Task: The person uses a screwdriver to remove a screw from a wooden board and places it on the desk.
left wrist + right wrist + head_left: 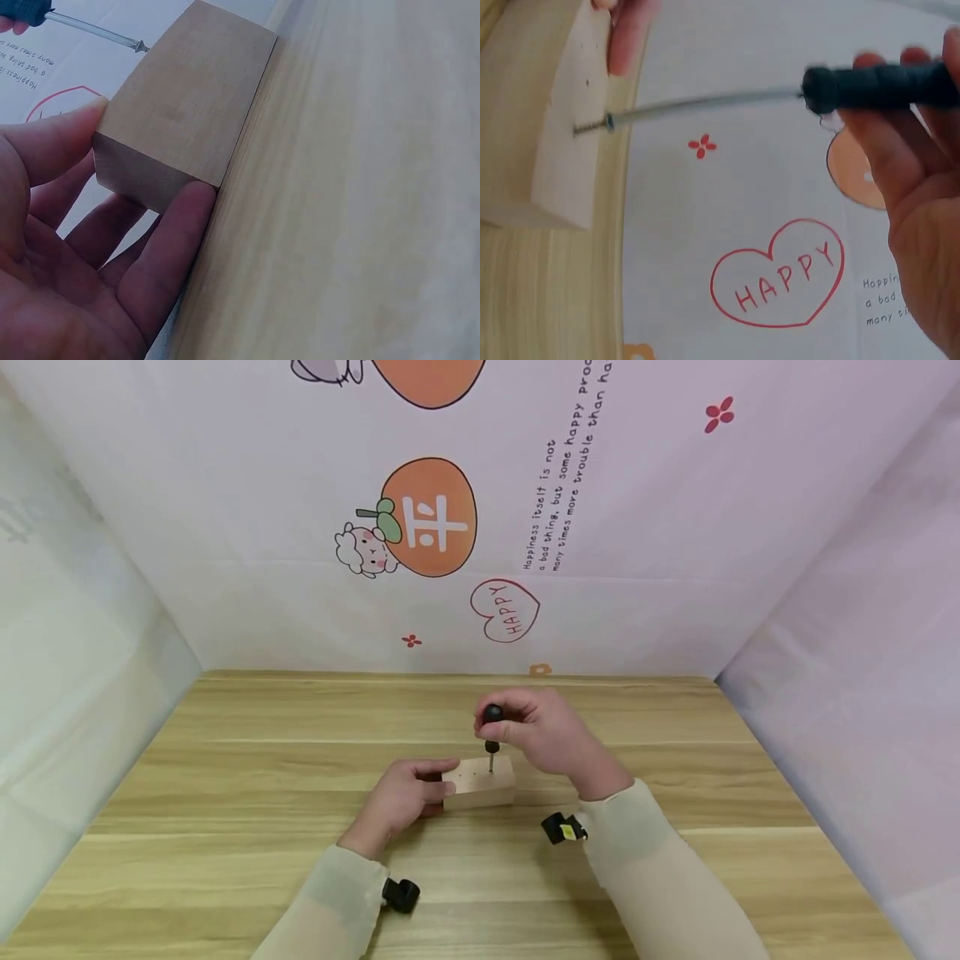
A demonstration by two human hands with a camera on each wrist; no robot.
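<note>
A pale wooden block (480, 797) lies on the table, with a row of small holes along its top face. My left hand (405, 789) grips its left end, thumb and fingers around the edges. In my right hand (536, 727) is a screwdriver (877, 88) with a dark handle, held upright over the block. Its metal shaft meets the head of a screw (591, 127), which stands partly out of the block near the right end. The left wrist view shows the block's plain side (187, 94) and the screwdriver tip at its top edge.
The wood-grain table (262, 827) runs back to a white printed backdrop (637, 543) with orange fruit drawings and a red heart. White sheets hang at both sides. A small black camera is strapped at each wrist.
</note>
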